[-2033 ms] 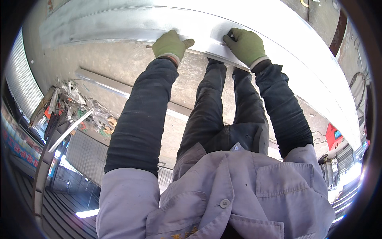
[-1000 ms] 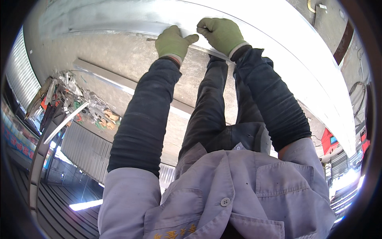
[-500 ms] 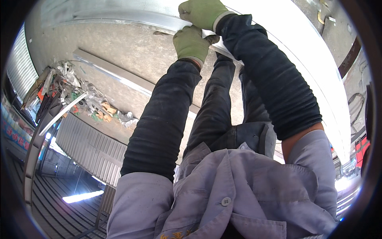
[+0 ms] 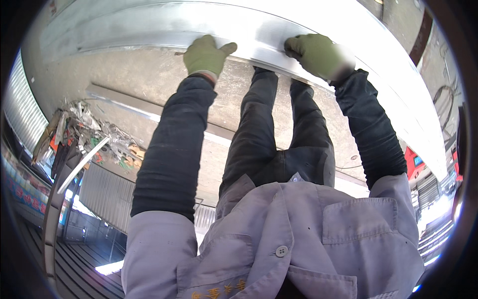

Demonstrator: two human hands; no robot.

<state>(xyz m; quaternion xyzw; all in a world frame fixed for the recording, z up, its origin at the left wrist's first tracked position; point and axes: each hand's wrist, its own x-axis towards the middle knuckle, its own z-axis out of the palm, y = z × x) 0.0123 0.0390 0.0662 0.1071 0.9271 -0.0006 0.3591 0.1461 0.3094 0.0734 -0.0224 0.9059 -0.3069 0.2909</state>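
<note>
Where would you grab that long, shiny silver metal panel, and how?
Probably by the near edge of the long, silver metal panel, coming from the person's side. Its top looks broad and smooth with no handle showing, while that long edge faces the person; the left hand, in a green glove, is right at it.

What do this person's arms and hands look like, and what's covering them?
The left hand and right hand wear green gloves. The left glove has a pale cuff; a blur hides the right wrist. Dark, wrinkled sleeve covers wrap the forearms, meeting the pale greyish-lavender sleeves of a work shirt.
</note>
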